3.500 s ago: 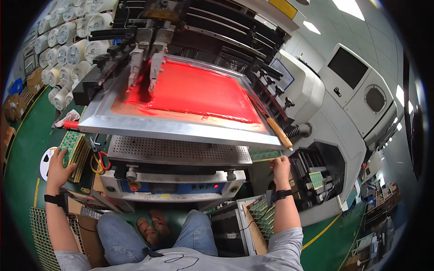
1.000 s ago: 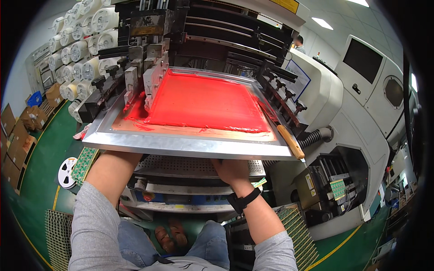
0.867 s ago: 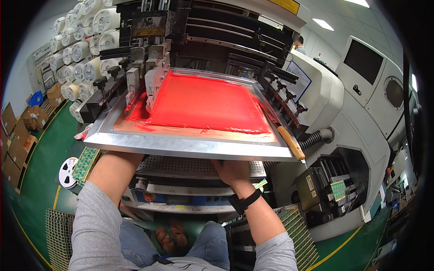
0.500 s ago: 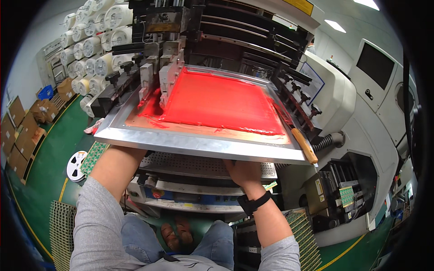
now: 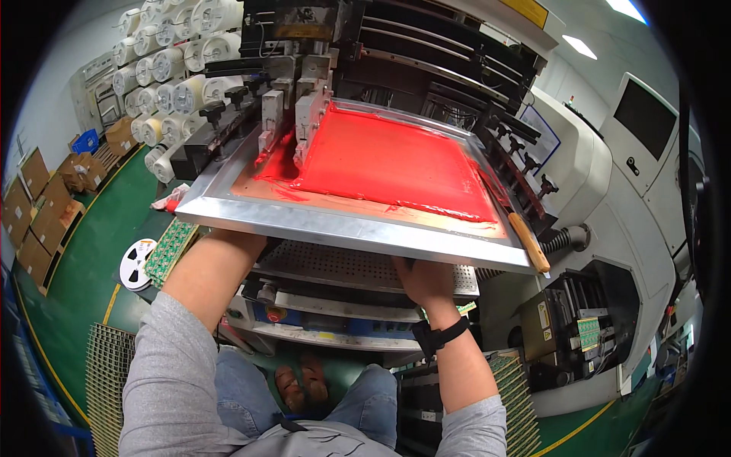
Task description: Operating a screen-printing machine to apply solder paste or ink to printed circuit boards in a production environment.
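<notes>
A silver-framed printing screen lies in the machine before me, coated with thick red paste. My left hand reaches under its near left side; the fingers are hidden. Under the near edge, right of the middle, is my right hand, with its back showing and its fingertips out of sight. Below both hands lies a perforated metal plate. Whether either hand grips anything cannot be seen. A spatula with a wooden handle rests along the frame's right side. Red-smeared squeegee holders stand over the screen's left part.
Black clamp rails with knobs flank the screen. At left are a green circuit board panel, a white reel and a crumpled rag. An emergency-stop knob sits on the machine's front. A white machine stands at right.
The whole view has shifted slightly, so the scene sits farther right. Both hands stay under the screen frame, with little visible movement of their own.
</notes>
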The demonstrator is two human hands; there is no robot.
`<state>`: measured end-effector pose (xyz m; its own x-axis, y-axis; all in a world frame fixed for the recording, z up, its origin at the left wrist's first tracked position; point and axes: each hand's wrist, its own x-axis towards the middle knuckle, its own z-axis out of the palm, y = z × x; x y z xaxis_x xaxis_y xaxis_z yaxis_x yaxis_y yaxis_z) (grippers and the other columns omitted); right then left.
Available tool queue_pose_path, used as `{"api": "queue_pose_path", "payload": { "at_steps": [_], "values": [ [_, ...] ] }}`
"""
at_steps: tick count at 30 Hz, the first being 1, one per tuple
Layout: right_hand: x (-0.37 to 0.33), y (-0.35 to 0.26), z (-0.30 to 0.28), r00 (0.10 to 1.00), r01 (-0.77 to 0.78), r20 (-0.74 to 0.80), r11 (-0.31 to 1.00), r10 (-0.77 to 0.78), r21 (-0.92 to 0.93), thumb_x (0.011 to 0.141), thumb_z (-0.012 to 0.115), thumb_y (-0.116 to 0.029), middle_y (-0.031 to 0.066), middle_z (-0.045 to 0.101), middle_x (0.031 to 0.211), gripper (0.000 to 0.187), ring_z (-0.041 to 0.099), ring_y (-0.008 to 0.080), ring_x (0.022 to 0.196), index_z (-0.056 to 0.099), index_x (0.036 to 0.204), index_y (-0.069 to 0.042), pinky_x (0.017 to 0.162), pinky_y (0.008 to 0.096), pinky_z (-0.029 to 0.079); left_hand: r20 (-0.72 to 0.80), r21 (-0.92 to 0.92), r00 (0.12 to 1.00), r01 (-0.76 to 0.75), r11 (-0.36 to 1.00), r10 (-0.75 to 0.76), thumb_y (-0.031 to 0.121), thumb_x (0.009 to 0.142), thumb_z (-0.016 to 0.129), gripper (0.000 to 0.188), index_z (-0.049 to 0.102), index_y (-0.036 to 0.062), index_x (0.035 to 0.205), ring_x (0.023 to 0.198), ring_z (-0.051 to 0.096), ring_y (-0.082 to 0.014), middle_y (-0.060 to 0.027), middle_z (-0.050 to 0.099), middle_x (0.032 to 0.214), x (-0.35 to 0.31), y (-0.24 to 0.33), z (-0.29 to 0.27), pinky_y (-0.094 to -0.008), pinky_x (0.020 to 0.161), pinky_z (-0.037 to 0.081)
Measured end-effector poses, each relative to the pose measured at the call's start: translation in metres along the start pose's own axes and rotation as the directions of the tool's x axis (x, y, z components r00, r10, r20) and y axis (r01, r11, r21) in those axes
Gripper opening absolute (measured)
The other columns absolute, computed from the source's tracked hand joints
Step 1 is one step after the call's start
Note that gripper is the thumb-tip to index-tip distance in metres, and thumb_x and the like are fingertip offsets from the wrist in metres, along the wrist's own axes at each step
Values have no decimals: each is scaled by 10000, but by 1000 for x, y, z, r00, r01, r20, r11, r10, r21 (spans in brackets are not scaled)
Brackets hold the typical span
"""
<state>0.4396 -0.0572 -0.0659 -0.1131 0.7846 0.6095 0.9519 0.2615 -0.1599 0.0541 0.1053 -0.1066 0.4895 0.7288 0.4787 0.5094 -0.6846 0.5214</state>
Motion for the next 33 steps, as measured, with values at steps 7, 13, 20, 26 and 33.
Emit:
{"api": "queue_pose_path", "payload": {
  "at_steps": [7,13,20,26,33],
  "values": [
    [1,8,3,997,57,-56,998,-56,12,877,683,-393,249,627,1213,549,565,447,1162,600,1262,-9,1006,504,448,3,7,999,-53,999,53,106,925,648,424,567,41,1335,1256,544,-251,-147,584,1357,9,40,8,-367,1096,404],
    [-33,10,-27,960,70,-280,983,-20,169,877,705,-257,252,615,1230,521,587,421,1140,567,1311,-5,1016,457,449,42,24,997,-64,998,63,90,925,646,432,560,36,1344,1264,540,-255,-151,578,1369,-57,-29,-70,-367,1103,399],
    [-205,123,2,429,-337,-14,175,903,925,965,618,-186,53,602,1130,442,573,153,927,502,1368,-47,743,274,469,-248,311,896,433,846,-368,236,826,735,489,622,37,1259,1250,554,-340,-215,595,1321,-147,30,-126,-409,1079,421],
    [-250,117,86,107,-481,416,-319,903,817,944,615,-192,-38,528,873,264,453,65,651,565,1195,-128,497,230,332,-397,382,725,688,617,-562,292,769,787,603,602,21,1274,1313,491,-400,-240,537,1390,-252,9,-120,-436,1108,391],
    [-259,142,124,377,-606,423,-126,824,786,936,617,-178,-44,514,789,135,453,65,618,583,1059,-133,517,240,375,-439,448,729,685,575,-526,432,704,819,690,627,84,1268,1315,472,-417,-254,501,1414,-241,17,-95,-477,1101,386]
  ]
}}
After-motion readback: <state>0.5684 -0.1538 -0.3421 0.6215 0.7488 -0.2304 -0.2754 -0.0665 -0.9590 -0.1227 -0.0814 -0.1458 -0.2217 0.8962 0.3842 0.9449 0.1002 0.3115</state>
